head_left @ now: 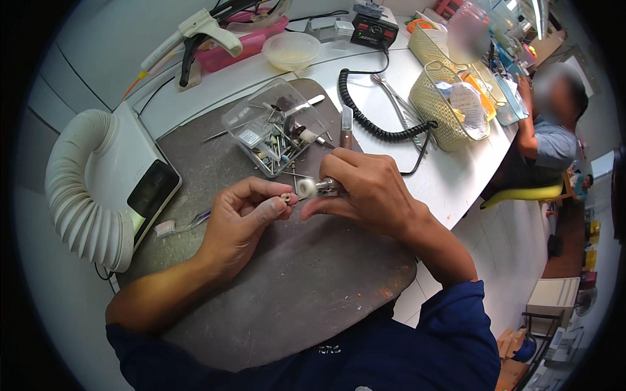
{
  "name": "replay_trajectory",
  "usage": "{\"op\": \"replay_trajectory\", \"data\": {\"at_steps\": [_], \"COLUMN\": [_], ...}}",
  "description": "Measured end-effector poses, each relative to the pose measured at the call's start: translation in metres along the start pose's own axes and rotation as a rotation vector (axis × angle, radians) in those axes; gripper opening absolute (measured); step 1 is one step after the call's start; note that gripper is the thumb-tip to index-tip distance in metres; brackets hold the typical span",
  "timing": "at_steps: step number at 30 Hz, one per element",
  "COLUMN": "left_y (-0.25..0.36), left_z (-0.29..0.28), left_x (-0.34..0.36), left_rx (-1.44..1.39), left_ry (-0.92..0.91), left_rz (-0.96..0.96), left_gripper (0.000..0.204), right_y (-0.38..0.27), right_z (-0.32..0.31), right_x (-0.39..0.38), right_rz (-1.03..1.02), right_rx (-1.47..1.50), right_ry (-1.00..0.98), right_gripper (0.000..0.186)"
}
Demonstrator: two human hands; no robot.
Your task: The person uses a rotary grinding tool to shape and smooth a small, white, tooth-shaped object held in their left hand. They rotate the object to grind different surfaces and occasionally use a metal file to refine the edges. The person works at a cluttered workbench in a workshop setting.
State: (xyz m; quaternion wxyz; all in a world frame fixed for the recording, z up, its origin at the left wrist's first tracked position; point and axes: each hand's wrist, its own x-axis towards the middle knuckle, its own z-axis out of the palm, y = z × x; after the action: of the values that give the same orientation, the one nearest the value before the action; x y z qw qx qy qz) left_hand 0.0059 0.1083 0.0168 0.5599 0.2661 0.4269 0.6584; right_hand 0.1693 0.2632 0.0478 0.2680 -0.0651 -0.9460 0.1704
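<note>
Between the fingertips of my left hand [251,218] is a small tan piece with a hole [285,198]. My right hand [365,189] grips a metal rotary handpiece [328,186] tipped with a white wheel [306,188], just right of the small piece. Behind my hands a clear plastic box [238,117] holds several small bits and burrs. A wooden-handled tool [346,120] lies beside the box, partly behind my right hand. A toothbrush [182,225] lies left of my left hand on the dark grey board [287,287].
A white ribbed hose unit [85,195] stands left. At the back are a pink tray [231,55], a bowl [291,53] and a control box [374,28] with coiled cord. Mesh baskets [433,124] and pliers [398,98] sit right, near a seated person [548,143].
</note>
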Motion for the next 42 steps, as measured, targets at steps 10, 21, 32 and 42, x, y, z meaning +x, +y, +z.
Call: {"op": "replay_trajectory", "data": {"at_steps": [10, 21, 32, 42], "left_y": [-0.001, -0.001, -0.007, -0.003], "left_z": [-0.002, 0.002, 0.0, 0.004], "left_x": [-0.001, -0.002, -0.001, -0.002], "left_rx": [-0.149, -0.131, -0.111, -0.081], "left_ry": [-0.06, -0.062, -0.065, -0.047], "left_rz": [-0.043, -0.083, -0.03, -0.084], "left_gripper": [0.015, 0.012, 0.013, 0.013], "right_y": [-0.001, -0.005, -0.006, -0.003], "right_z": [0.003, 0.004, 0.007, 0.01], "right_x": [0.0, 0.0, 0.002, 0.001], "right_rz": [0.023, 0.05, 0.021, 0.019], "right_rx": [-0.061, -0.056, -0.115, -0.132], "right_ry": [-0.107, -0.101, -0.171, -0.2], "right_gripper": [0.053, 0.058, 0.06, 0.062]}}
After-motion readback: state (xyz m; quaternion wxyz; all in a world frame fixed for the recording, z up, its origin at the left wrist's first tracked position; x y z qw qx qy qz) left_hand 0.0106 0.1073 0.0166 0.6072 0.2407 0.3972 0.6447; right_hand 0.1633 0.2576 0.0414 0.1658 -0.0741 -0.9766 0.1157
